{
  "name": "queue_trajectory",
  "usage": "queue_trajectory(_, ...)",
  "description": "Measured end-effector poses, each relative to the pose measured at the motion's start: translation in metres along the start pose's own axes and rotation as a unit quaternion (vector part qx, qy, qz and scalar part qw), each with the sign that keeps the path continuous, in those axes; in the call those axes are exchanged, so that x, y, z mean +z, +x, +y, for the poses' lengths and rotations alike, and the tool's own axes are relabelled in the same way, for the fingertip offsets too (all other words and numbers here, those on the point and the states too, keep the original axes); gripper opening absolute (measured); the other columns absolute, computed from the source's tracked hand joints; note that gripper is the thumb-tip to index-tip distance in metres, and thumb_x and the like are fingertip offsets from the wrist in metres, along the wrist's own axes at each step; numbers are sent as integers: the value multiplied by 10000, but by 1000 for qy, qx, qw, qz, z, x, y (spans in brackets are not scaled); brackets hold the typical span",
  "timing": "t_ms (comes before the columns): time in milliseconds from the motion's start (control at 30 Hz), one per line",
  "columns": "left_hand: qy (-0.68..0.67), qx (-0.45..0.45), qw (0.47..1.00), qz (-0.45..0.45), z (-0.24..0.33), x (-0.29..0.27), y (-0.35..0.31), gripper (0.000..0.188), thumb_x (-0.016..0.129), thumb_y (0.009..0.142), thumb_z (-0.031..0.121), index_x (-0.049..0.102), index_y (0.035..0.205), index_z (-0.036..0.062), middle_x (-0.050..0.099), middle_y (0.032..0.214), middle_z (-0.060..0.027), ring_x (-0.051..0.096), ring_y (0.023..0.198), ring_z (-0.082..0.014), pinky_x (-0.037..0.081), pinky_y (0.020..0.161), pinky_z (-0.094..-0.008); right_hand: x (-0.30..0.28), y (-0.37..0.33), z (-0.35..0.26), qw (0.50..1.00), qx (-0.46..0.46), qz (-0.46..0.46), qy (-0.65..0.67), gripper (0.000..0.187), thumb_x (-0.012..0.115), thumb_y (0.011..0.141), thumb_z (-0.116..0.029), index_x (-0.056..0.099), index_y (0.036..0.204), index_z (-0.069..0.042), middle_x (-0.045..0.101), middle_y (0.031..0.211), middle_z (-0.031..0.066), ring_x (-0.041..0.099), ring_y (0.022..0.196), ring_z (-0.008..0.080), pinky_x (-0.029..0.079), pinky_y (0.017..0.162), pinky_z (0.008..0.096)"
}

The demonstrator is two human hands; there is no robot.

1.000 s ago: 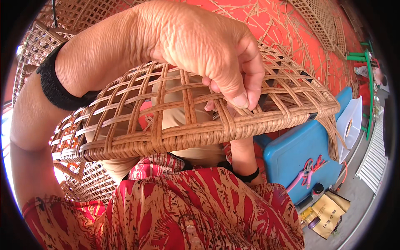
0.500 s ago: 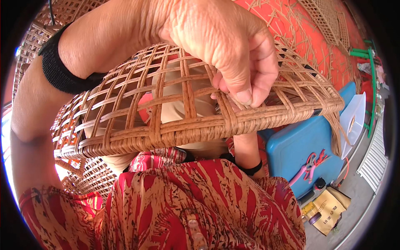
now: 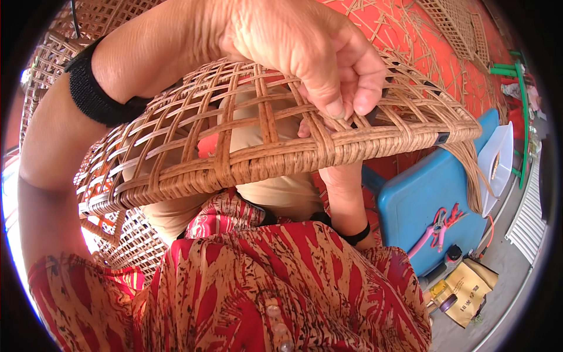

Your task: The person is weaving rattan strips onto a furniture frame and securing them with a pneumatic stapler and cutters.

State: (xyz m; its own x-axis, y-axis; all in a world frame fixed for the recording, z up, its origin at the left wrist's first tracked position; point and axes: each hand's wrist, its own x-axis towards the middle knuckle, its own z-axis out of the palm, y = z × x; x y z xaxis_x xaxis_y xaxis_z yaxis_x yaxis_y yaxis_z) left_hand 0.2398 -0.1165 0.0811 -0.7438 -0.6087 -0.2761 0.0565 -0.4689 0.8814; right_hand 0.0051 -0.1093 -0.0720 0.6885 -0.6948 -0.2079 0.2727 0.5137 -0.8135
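A brown woven wicker panel [image 3: 258,170] with an open lattice and a tightly wrapped rim lies tilted across my lap. My left hand [image 3: 311,58] reaches over it from above, its thumb and fingertips pinched at a thin wicker strand [image 3: 339,124] beside the rim. The other fingers are curled. My right hand [image 3: 343,175] comes up from underneath, behind the rim. One of its fingertips shows through the lattice near the left thumb; the panel hides its remaining fingers. A bundle of loose strands [image 3: 469,170] hangs from the panel's right corner.
On the right stands a blue plastic stool [image 3: 428,193] with pink-handled pliers [image 3: 435,232] on it. A white tray [image 3: 497,167] sits behind it, near a green metal frame [image 3: 521,117]. Strand scraps [image 3: 404,29] litter the red floor. A yellow paper bag [image 3: 466,293] lies lower right.
My left hand has moved slightly up and left, its thumb and finger a little farther apart. The panel's rim has shifted up on the right, showing more of my right hand beneath.
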Motion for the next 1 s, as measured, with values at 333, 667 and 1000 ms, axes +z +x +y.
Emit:
queue_trajectory(333,73,42,986,147,-3,32,8,85,602,802,-50,552,803,18,583,755,-4,604,752,-92,498,719,-255,18,5,-14,1000,-11,-2,-9,294,607,923,-226,555,1085,14,624,874,122,609,735,202,519,656,314)
queue_trajectory(667,122,104,979,129,-15,30,5,114,544,820,-73,554,776,31,568,780,6,566,796,-80,473,720,-234,10,8,-4,999,-13,-31,18,251,599,925,-232,580,1035,-7,620,817,113,612,721,207,524,662,312)
queue_trajectory(1000,314,3,903,292,28,68,-15,136,551,844,-8,602,969,-14,653,861,-101,656,669,-162,556,572,-274,3,2,7,996,-34,-11,77,339,660,884,-197,516,1142,-30,632,907,101,635,784,217,540,730,347)
